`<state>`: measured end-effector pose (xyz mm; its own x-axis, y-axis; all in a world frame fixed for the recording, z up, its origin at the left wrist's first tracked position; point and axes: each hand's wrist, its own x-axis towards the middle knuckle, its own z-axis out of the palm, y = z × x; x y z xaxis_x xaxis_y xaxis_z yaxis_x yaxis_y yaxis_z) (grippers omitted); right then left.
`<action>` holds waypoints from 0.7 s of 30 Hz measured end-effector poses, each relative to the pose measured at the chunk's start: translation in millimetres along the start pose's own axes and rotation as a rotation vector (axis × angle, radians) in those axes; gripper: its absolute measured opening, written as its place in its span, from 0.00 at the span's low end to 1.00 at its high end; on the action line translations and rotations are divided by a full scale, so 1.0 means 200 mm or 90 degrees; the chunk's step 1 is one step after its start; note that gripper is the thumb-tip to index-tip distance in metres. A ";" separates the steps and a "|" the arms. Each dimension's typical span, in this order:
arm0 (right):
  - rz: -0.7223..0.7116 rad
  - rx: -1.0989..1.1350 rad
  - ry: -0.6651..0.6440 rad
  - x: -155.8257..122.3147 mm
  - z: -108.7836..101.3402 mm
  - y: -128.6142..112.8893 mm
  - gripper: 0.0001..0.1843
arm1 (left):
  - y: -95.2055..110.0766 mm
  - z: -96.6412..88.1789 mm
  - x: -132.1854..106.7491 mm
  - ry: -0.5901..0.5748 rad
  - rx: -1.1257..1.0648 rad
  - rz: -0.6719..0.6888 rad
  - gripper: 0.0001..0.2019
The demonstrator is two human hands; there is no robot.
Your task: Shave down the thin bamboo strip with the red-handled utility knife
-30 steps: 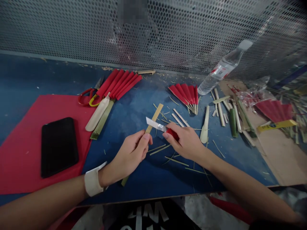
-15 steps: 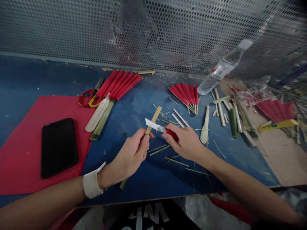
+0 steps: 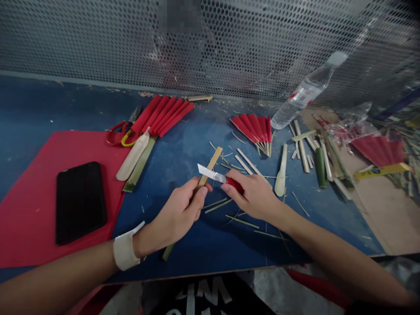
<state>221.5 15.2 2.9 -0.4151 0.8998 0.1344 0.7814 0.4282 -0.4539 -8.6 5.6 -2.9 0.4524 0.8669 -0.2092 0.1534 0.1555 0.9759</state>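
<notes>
My left hand (image 3: 177, 214) is closed round a long flat bamboo strip (image 3: 212, 162) that slants up to the right, its lower end sticking out below my palm. My right hand (image 3: 254, 197) grips a red-handled knife (image 3: 213, 174), whose silver blade lies across the strip just above my left thumb. Thin bamboo slivers (image 3: 219, 204) lie on the blue tabletop (image 3: 183, 144) between and under my hands.
A black phone (image 3: 79, 201) rests on a red sheet (image 3: 29, 192) at the left. Red folded fans (image 3: 164, 114), (image 3: 256, 127), scissors (image 3: 121, 133), pale bamboo blades (image 3: 133, 156), a plastic bottle (image 3: 305, 94) and heaped bamboo sticks (image 3: 315, 153) lie beyond. A perforated metal screen (image 3: 98, 39) backs the table.
The knife blade has slid slightly left and down along the strip; my left hand has shifted the strip a little. Otherwise nothing has moved.
</notes>
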 end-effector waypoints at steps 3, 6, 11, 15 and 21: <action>0.001 0.003 -0.001 0.00 0.00 0.00 0.21 | 0.00 0.00 0.00 -0.010 -0.002 0.003 0.13; 0.002 0.001 0.000 0.00 0.00 0.01 0.21 | 0.02 0.01 0.01 -0.026 -0.062 -0.016 0.13; -0.007 -0.001 0.007 0.00 0.01 0.02 0.21 | 0.04 0.02 0.01 -0.060 -0.119 -0.036 0.13; -0.002 0.007 0.008 -0.01 0.00 0.01 0.21 | 0.02 0.01 0.02 -0.080 -0.171 -0.042 0.14; -0.002 0.035 0.010 0.00 -0.01 0.01 0.20 | 0.02 0.01 0.02 -0.108 -0.250 -0.076 0.14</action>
<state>223.7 15.3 3.6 -0.4095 0.8999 0.1497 0.7535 0.4262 -0.5006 -4.4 8.2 -0.9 0.5941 0.7473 -0.2976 -0.1176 0.4467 0.8869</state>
